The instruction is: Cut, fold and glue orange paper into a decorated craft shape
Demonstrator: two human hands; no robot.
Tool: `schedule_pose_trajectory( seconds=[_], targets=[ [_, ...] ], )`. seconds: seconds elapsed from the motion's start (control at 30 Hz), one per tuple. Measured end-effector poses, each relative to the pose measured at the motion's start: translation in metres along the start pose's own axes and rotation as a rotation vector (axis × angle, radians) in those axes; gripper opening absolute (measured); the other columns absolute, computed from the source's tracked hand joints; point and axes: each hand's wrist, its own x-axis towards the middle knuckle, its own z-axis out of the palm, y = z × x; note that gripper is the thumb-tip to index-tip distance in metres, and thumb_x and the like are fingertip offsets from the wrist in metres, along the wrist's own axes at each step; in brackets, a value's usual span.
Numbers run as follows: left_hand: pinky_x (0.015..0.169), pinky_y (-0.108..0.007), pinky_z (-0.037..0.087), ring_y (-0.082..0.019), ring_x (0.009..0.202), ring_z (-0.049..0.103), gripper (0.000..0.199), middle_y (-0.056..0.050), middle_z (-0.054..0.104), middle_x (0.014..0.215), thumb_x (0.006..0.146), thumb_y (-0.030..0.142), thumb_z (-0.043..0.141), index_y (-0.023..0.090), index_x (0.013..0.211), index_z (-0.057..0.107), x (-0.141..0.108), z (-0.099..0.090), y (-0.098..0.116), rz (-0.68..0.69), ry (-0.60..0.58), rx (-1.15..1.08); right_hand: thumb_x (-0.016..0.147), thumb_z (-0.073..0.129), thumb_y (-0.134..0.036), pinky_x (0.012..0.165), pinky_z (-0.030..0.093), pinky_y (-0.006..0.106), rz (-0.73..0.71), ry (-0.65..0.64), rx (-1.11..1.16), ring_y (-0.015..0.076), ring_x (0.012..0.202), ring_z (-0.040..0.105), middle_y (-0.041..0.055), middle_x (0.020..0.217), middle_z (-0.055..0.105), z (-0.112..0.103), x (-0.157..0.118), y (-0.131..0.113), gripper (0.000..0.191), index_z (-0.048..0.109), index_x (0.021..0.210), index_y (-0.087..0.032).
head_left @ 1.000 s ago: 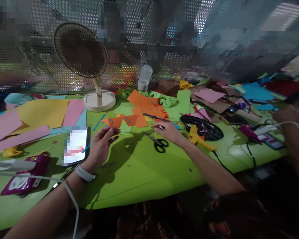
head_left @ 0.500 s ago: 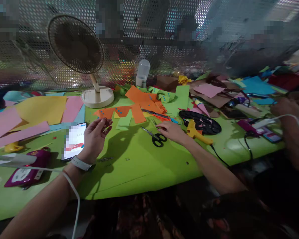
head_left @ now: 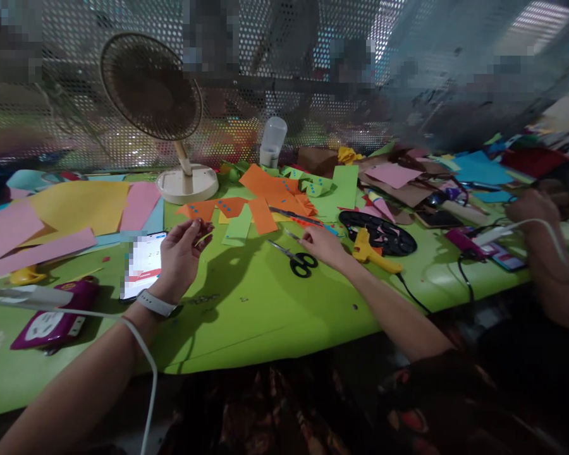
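Note:
My left hand (head_left: pixel 180 256), with a pale watch strap at the wrist, is raised over the table beside a lit phone (head_left: pixel 145 268). Its thumb and forefinger are pinched; what sits between them is too small to name. My right hand (head_left: pixel 323 245) is closed on a thin silvery tool (head_left: pixel 291 236), whose narrow end points left. Just below that hand lies a pair of black-handled scissors (head_left: pixel 299 260). Green paper (head_left: pixel 238 229) and orange strips with blue dots (head_left: pixel 218 208) lie between and beyond my hands.
Right of my hand, a yellow glue gun (head_left: pixel 372 253) rests against a black palette-like tray (head_left: pixel 398 237). A fan (head_left: pixel 187 183) stands at the back left. Purple power boxes (head_left: pixel 59 316) with cables lie on both sides. Another person's hand (head_left: pixel 533 212) is at the far right.
My right hand has shifted slightly, and the thin silvery tool in it now shows more clearly. My left hand stays pinched in nearly the same place. The view has turned slightly.

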Motion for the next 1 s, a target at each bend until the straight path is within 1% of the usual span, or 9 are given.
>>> schedule_pose_trajectory(
  seconds=[0.1,0.2,0.37,0.47,0.53,0.67,0.77,0.9,1.0],
  targets=[
    [0.070,-0.024,0.057,-0.013,0.076,0.072,0.023,-0.001,0.076,0.079,0.067,0.028,0.087,0.019,0.081,0.071,0.002,-0.002,-0.001,0.015,-0.009,0.009,0.092,0.062,-0.033,0.064,0.043,0.028,-0.012,-0.009,0.041,0.0208,0.082,0.067,0.0072,0.091,0.074,-0.005,-0.004,-0.001,0.016,0.067,0.090,-0.018],
    [0.070,-0.024,0.056,-0.013,0.075,0.072,0.023,-0.002,0.075,0.079,0.068,0.028,0.086,0.018,0.081,0.070,0.002,-0.002,0.000,0.019,-0.009,0.011,0.092,0.059,-0.038,0.069,0.046,0.030,-0.041,0.052,0.072,0.0211,0.082,0.067,0.0071,0.093,0.074,-0.020,-0.025,0.010,0.021,0.067,0.095,-0.018],
    [0.070,-0.024,0.056,-0.014,0.077,0.073,0.022,-0.002,0.076,0.080,0.068,0.027,0.086,0.019,0.081,0.070,0.001,-0.001,0.000,-0.007,-0.008,-0.002,0.089,0.052,-0.030,0.093,0.048,0.040,0.033,0.324,-0.139,0.0283,0.106,0.065,0.0125,0.114,0.069,-0.050,-0.088,0.075,0.029,0.066,0.112,-0.018],
    [0.071,-0.024,0.057,-0.015,0.078,0.073,0.021,-0.003,0.076,0.081,0.068,0.026,0.086,0.019,0.081,0.070,0.002,-0.001,0.000,-0.012,-0.020,-0.007,0.083,0.059,-0.031,0.094,0.048,0.045,0.155,0.231,-0.341,0.0351,0.113,0.061,0.0179,0.123,0.064,-0.055,-0.110,0.114,0.046,0.061,0.125,-0.015],
    [0.071,-0.024,0.057,-0.014,0.079,0.073,0.018,-0.003,0.076,0.081,0.070,0.024,0.084,0.019,0.081,0.071,0.003,-0.001,-0.001,-0.007,-0.024,-0.002,0.081,0.060,-0.031,0.090,0.049,0.045,0.202,0.148,-0.403,0.0356,0.111,0.061,0.0196,0.124,0.062,-0.051,-0.113,0.124,0.054,0.057,0.132,-0.013],
    [0.069,-0.023,0.057,-0.014,0.076,0.073,0.012,-0.002,0.076,0.079,0.073,0.021,0.081,0.020,0.079,0.071,0.003,-0.001,0.001,-0.016,-0.007,0.011,0.083,0.059,-0.028,0.084,0.050,0.041,0.229,0.070,-0.427,0.0324,0.104,0.063,0.0188,0.121,0.061,-0.040,-0.104,0.117,0.053,0.055,0.134,-0.014],
    [0.068,-0.022,0.057,-0.013,0.075,0.072,0.012,-0.002,0.076,0.078,0.073,0.021,0.082,0.019,0.078,0.071,0.004,-0.001,0.004,-0.021,0.006,0.008,0.084,0.058,-0.025,0.081,0.050,0.040,0.263,0.139,-0.416,0.0301,0.097,0.064,0.0175,0.116,0.061,-0.036,-0.100,0.113,0.044,0.060,0.127,-0.016],
    [0.071,-0.023,0.057,-0.013,0.078,0.073,0.016,-0.002,0.076,0.082,0.073,0.024,0.083,0.019,0.081,0.070,0.004,0.000,0.001,-0.001,-0.021,0.027,0.080,0.059,-0.027,0.082,0.051,0.040,0.214,0.424,-0.183,0.0286,0.100,0.062,0.0134,0.111,0.063,-0.037,-0.103,0.119,0.034,0.064,0.112,-0.018],
    [0.074,-0.026,0.055,-0.015,0.081,0.073,0.022,-0.004,0.076,0.084,0.071,0.030,0.084,0.018,0.084,0.070,0.002,0.000,-0.005,-0.010,-0.071,0.079,0.074,0.064,-0.032,0.068,0.050,0.033,0.193,0.573,0.357,0.0216,0.082,0.062,0.0054,0.093,0.065,-0.040,-0.097,0.109,0.027,0.063,0.100,-0.022]
  ],
)
